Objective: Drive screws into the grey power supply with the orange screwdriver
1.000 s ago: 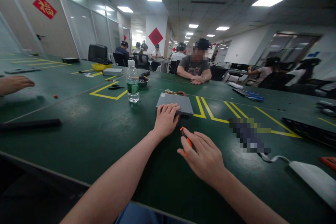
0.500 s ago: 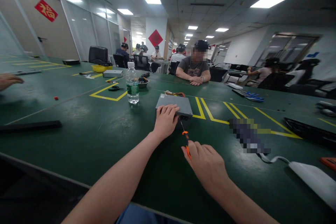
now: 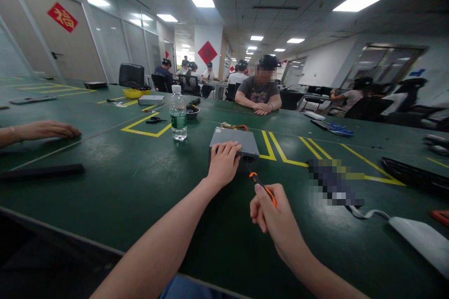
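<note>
A flat grey metal box (image 3: 238, 139) with coloured wires at its far side lies on the green table (image 3: 115, 173). My left hand (image 3: 223, 163) rests on the box's near left corner, fingers curled over its top edge. My right hand (image 3: 275, 217) is closed round an orange-handled screwdriver (image 3: 262, 185). The screwdriver's dark shaft points up and left toward the box's near face, its tip close to the box.
A water bottle (image 3: 178, 113) stands left of the box, a small bowl (image 3: 192, 110) behind it. Another person's hand (image 3: 47, 129) lies flat at the far left. A person sits across the table. A white device with a cable (image 3: 417, 235) lies at the right.
My right hand has closed round the screwdriver and drawn back toward me, tilting the handle to the right. The other person's hand at the left has reached further onto the table.
</note>
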`<state>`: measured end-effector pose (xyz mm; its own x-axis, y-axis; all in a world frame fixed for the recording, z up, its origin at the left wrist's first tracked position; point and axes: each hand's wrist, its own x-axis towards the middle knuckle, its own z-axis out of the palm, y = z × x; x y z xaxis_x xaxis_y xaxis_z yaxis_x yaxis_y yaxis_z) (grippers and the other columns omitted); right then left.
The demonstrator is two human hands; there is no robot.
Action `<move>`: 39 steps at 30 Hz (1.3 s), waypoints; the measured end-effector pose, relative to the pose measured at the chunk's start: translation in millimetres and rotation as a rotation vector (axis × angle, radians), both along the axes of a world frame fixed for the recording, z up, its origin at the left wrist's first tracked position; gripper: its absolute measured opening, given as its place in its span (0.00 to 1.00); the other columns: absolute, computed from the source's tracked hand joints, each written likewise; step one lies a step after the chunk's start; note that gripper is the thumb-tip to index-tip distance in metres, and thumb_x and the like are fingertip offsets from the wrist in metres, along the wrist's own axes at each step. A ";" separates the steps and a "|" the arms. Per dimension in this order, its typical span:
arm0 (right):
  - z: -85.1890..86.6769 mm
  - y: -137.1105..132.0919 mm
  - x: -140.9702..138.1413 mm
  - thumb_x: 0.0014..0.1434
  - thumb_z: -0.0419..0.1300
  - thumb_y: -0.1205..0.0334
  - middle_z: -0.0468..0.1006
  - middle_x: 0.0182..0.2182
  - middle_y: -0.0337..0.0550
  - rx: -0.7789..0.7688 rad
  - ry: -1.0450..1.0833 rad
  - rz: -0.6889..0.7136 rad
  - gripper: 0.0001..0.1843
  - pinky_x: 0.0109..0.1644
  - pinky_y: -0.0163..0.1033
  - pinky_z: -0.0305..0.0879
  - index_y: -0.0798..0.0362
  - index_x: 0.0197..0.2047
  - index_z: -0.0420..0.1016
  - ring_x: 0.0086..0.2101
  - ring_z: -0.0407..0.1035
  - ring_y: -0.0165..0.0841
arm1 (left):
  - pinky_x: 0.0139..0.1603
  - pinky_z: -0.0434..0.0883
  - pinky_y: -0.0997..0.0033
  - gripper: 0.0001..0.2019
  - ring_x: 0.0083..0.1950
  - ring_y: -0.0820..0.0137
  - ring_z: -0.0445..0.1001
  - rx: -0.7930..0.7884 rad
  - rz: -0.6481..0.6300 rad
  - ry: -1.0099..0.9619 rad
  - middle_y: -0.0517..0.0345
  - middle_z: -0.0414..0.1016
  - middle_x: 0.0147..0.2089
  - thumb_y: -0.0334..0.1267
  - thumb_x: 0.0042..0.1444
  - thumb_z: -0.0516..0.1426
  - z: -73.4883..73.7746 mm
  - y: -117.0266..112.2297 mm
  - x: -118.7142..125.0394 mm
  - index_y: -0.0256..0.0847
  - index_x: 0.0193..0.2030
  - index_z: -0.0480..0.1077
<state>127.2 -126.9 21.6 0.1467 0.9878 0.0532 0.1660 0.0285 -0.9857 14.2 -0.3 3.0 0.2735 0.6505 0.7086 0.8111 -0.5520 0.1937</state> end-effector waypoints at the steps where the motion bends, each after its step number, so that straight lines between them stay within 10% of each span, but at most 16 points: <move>1: 3.0 -0.3 -2.8 0.56 0.50 0.44 0.67 0.15 0.29 -0.015 0.114 -0.016 0.18 0.18 0.30 0.54 0.51 0.33 0.54 0.12 0.53 0.22 | 0.59 0.53 0.58 0.14 0.58 0.67 0.60 0.000 0.000 0.001 0.60 0.66 0.56 0.35 0.57 0.49 0.0 0.0 0.1 0.47 0.51 0.62; 11: 11.3 -2.7 -11.7 0.54 0.53 0.44 0.65 0.17 0.31 -0.138 0.592 -0.079 0.19 0.23 0.33 0.60 0.52 0.29 0.59 0.13 0.52 0.21 | 0.59 0.52 0.58 0.14 0.58 0.66 0.59 -0.004 -0.004 0.007 0.60 0.66 0.56 0.35 0.57 0.50 0.7 0.1 -0.5 0.46 0.51 0.61; 18: 7.3 7.1 10.1 0.50 0.58 0.48 0.59 0.19 0.28 -0.021 0.202 -0.076 0.20 0.21 0.33 0.60 0.50 0.40 0.59 0.17 0.56 0.24 | 0.59 0.53 0.58 0.15 0.58 0.66 0.60 0.002 -0.008 0.011 0.58 0.66 0.56 0.35 0.56 0.50 0.3 0.0 -0.8 0.46 0.51 0.62; 26: 24.7 15.7 56.6 0.55 0.54 0.57 0.71 0.30 0.40 0.549 -0.640 -0.045 0.08 0.30 0.36 0.64 0.51 0.35 0.69 0.28 0.67 0.30 | 0.59 0.53 0.58 0.14 0.58 0.66 0.60 0.002 -0.008 -0.004 0.59 0.66 0.56 0.35 0.57 0.49 -0.7 1.0 -0.1 0.46 0.51 0.62; 32: 6.8 26.1 75.7 0.54 0.55 0.63 0.71 0.27 0.38 0.925 -0.907 -0.062 0.06 0.28 0.32 0.63 0.52 0.38 0.67 0.25 0.66 0.26 | 0.59 0.53 0.56 0.16 0.58 0.66 0.60 -0.015 -0.010 0.007 0.58 0.66 0.56 0.34 0.57 0.49 0.1 0.2 0.0 0.47 0.52 0.62; 39: -4.5 23.5 75.9 0.52 0.56 0.65 0.70 0.25 0.37 1.022 -1.062 0.002 0.08 0.26 0.30 0.61 0.52 0.39 0.65 0.23 0.65 0.25 | 0.61 0.51 0.58 0.17 0.59 0.66 0.59 -0.020 -0.025 0.021 0.58 0.65 0.57 0.34 0.55 0.50 0.2 0.6 -1.6 0.46 0.53 0.61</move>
<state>203.1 -103.4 17.0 -0.4071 0.4562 0.7913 0.7815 0.6224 0.0432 12.6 0.3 3.2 0.3044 0.6576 0.6891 0.8013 -0.5680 0.1881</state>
